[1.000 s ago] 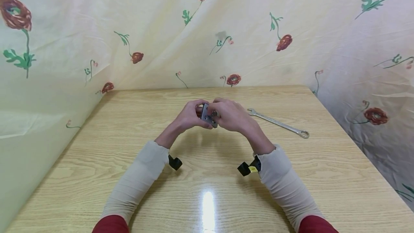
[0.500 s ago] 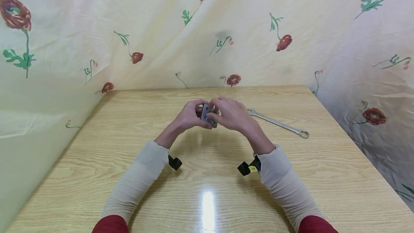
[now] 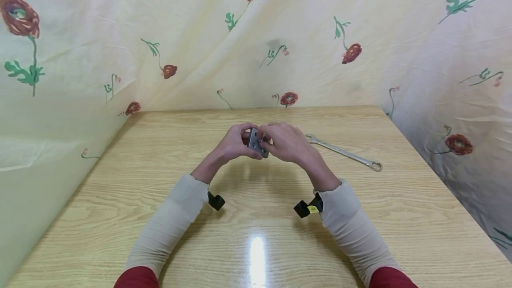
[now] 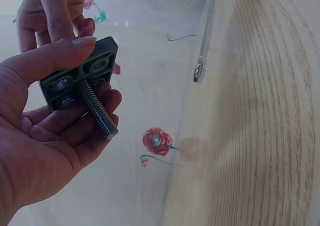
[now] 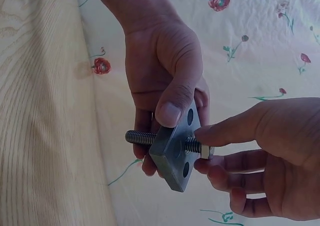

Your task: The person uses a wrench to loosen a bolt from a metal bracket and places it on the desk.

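Observation:
My left hand (image 3: 235, 144) grips a square grey metal plate (image 5: 170, 156) by its edges, held up over the table. Holes show near the plate's corners, and its underside has recessed webbing in the left wrist view. Through the plate's middle runs a threaded bolt (image 4: 97, 108), its long end jutting out on the left palm's side. On the other side a short stretch of thread separates the hex head (image 5: 207, 152) from the plate. The thumb and index finger of my right hand (image 3: 289, 143) pinch that head, partly covering it; the other fingers are loosely curled.
A combination wrench (image 3: 345, 151) lies on the wooden table (image 3: 132, 181) to the right of the hands. Behind and at both sides hangs a flower-patterned cloth (image 3: 192, 26). A small black camera (image 3: 217, 201) sits at the left wrist, another black camera (image 3: 302, 209) at the right.
My right thumb and fingers shifted about the bolt head, spreading half a second ago and drawn in again now. The left hand and plate stay in place.

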Demonstrator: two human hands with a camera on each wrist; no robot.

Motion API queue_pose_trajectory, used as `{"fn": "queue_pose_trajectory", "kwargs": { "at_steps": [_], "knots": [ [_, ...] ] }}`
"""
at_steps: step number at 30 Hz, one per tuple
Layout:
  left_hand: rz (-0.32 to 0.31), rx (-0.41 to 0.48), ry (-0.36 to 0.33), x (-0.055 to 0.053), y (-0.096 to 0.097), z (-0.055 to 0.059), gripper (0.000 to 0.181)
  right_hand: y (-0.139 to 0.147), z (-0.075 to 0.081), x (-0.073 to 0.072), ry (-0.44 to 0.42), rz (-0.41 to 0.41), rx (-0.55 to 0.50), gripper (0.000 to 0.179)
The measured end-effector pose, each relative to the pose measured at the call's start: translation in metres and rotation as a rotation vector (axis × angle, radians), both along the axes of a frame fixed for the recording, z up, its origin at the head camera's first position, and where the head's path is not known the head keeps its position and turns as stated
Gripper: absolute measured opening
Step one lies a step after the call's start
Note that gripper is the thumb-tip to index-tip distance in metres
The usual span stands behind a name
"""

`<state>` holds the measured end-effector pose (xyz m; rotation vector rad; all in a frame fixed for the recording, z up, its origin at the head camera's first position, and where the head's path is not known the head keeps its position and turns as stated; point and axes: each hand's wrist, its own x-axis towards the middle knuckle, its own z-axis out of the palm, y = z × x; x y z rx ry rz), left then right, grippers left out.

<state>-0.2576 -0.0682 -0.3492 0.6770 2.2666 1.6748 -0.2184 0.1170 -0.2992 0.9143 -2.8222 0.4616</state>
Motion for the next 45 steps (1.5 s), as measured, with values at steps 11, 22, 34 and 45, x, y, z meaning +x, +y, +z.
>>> {"fn": "queue_pose_trajectory", "kwargs": {
  "at_steps": [11, 22, 34, 45],
  "knots": [
    [-0.008, 0.012, 0.000, 0.0006, -0.0006, 0.0001, 0.063, -0.0008, -0.0009, 0.0015, 0.029, 0.051, -0.003, 0.015],
    [0.001, -0.003, -0.006, 0.0012, -0.0009, 0.0008, 0.067, 0.0000, 0.0004, 0.0017, 0.048, -0.014, -0.047, 0.022],
    [0.006, -0.011, 0.016, 0.0008, -0.0005, -0.0009, 0.062, -0.0010, -0.0021, -0.0025, 0.001, -0.061, 0.002, 0.019],
    [-0.002, 0.002, 0.005, 0.0009, 0.0003, -0.0002, 0.065, -0.0002, -0.0012, -0.0001, 0.068, 0.031, -0.007, 0.007]
  ]
}}
